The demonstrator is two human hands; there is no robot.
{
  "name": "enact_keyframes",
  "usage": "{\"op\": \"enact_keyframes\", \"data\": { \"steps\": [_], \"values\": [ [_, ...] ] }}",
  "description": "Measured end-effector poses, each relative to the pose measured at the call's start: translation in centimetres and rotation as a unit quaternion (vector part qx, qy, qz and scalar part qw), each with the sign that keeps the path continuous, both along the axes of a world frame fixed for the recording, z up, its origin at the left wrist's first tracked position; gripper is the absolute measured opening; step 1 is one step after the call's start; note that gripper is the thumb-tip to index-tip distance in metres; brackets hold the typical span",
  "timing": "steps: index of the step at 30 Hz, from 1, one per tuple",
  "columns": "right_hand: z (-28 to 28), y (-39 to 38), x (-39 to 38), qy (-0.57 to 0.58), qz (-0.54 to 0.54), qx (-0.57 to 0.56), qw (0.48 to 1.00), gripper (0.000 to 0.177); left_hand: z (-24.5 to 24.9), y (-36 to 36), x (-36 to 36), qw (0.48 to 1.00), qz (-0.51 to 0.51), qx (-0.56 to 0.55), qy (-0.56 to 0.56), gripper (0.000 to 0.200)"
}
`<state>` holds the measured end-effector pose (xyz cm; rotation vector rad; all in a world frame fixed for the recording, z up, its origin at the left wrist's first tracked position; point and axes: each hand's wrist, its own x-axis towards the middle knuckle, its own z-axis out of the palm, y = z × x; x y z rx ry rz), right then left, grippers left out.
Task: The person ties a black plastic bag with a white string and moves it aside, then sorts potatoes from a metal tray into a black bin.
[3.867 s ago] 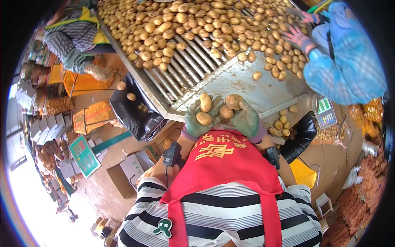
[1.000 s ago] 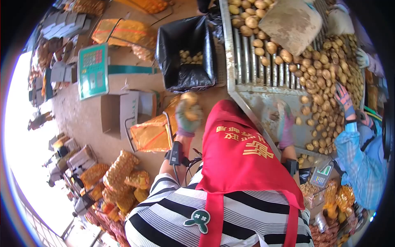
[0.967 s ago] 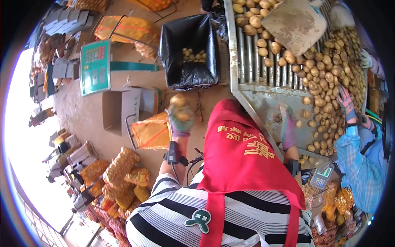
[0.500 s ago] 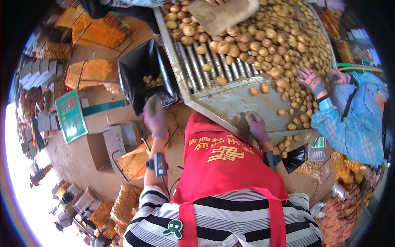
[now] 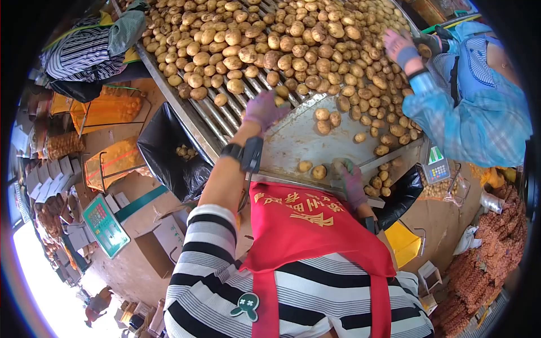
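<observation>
Many potatoes [image 5: 293,42] are heaped over the metal rollers [image 5: 217,111] of a sorting table. My left hand [image 5: 264,111], in a purple glove, reaches over the rollers with its fingers toward a potato [image 5: 280,91]; whether it grips it I cannot tell. At the near edge of the metal tray [image 5: 282,146] is my right hand [image 5: 349,179], gloved in purple and green, its fingers partly hidden. Just left of it lie two potatoes [image 5: 311,169] on the tray.
A co-worker's gloved hand [image 5: 401,48] touches the heap at the right. Left of the table hangs a black bag [image 5: 169,146] with potatoes inside. A scale [image 5: 435,166] and another black bag [image 5: 399,197] are at the right, a green scale [image 5: 106,226] at the left.
My left hand has moved from beside the black bag up onto the rollers. The view has shifted, and more potatoes now cover the rollers. The board held by another person is out of sight.
</observation>
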<state>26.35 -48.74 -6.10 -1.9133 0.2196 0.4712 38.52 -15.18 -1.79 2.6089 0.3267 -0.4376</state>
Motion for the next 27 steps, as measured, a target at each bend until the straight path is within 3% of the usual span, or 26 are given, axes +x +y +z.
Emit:
{"op": "enact_keyframes", "data": {
  "steps": [1,3,4,6,7,9,11,13,15,17,19,22,25,26,27],
  "values": [
    [-1.9,-0.5,0.1,0.011,-0.031,-0.007,0.999,0.026,-0.3,-0.4,-0.9,0.999,-0.017,-0.014,-0.024,0.065],
    [1.6,1.5,2.2,0.057,-0.025,0.065,0.996,0.025,-2.9,0.3,-2.7,0.949,0.08,-0.305,-0.026,0.054],
    [3.2,2.7,3.2,0.098,-0.022,0.129,0.987,0.024,-2.6,0.2,-3.7,0.85,0.187,-0.492,0.011,0.048],
    [3.4,3.9,4.6,0.12,-0.014,0.18,0.976,0.024,-1.1,0.3,-5.9,0.589,0.325,-0.74,0.035,0.041],
    [3.5,4.4,5.3,0.136,-0.018,0.224,0.965,0.024,-0.7,0.7,-6.9,0.502,0.319,-0.803,0.043,0.042],
    [4.3,5.5,6.2,0.11,0.025,0.209,0.971,0.024,2.2,0.9,-8.9,0.341,0.498,-0.797,-0.02,0.042],
    [4.9,6.2,6.5,0.086,0.067,0.19,0.976,0.025,0.1,4.5,-13.2,0.262,0.496,-0.823,-0.092,0.035],
    [5.2,6.4,6.4,0.09,0.065,0.162,0.981,0.025,-2.3,9.0,-19.9,0.295,0.402,-0.851,-0.164,0.028],
    [4.1,5.3,5.7,0.091,0.072,0.155,0.981,0.024,-1.7,10.5,-27.5,0.297,0.575,-0.701,-0.301,0.025],
    [3.5,4.6,5.1,0.1,0.095,0.155,0.978,0.024,-4.2,11.1,-36.9,0.168,0.597,-0.694,-0.367,0.024],
    [3.8,4.6,4.7,0.154,0.061,0.098,0.981,0.023,-6.3,9.9,-45.7,0.151,0.716,-0.532,-0.426,0.023],
    [4.0,4.6,4.5,0.181,0.089,0.068,0.977,0.022,-10.2,7.5,-56.8,0.07,0.823,-0.4,-0.398,0.018],
    [1.4,3.6,4.9,0.194,0.121,0.124,0.966,0.022,-16.3,5.8,-65.8,0.076,0.851,-0.363,-0.371,0.047],
    [0.9,3.9,5.0,0.185,0.116,0.117,0.969,0.022,-15.0,5.2,-64.2,0.068,0.853,-0.358,-0.374,0.047],
    [0.5,4.0,5.2,0.187,0.123,0.114,0.968,0.022,-14.1,4.5,-61.7,0.216,0.913,-0.225,-0.262,0.061]
  ]
}}
